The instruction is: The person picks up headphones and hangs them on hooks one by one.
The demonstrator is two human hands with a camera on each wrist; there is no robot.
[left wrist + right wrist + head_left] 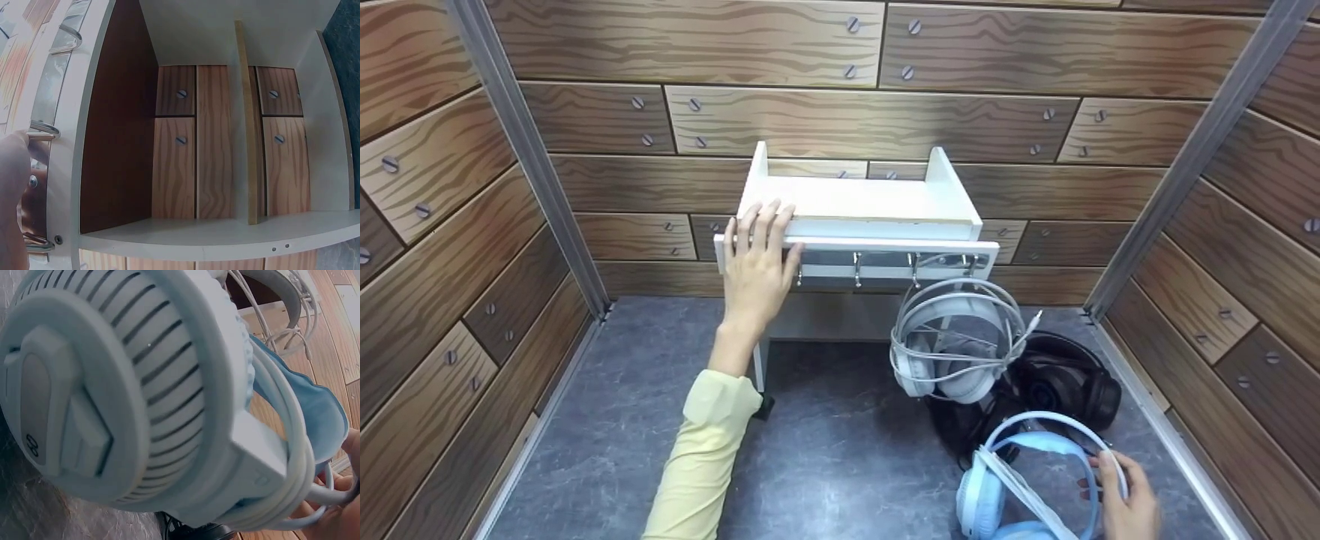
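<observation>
Light-blue headphones (1030,499) with 2 ribbed ear cups (982,496), gripped by the headband (1048,415), in front of the white rack (855,201); that stands upright, metal hooks (857,270) lining its front.

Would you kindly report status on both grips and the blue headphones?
Left grip resting on white rack, left end. Right grip holding blue headphones by headband, off rack. Possibly in the way: white headphones hanging at rack's right end.
</observation>
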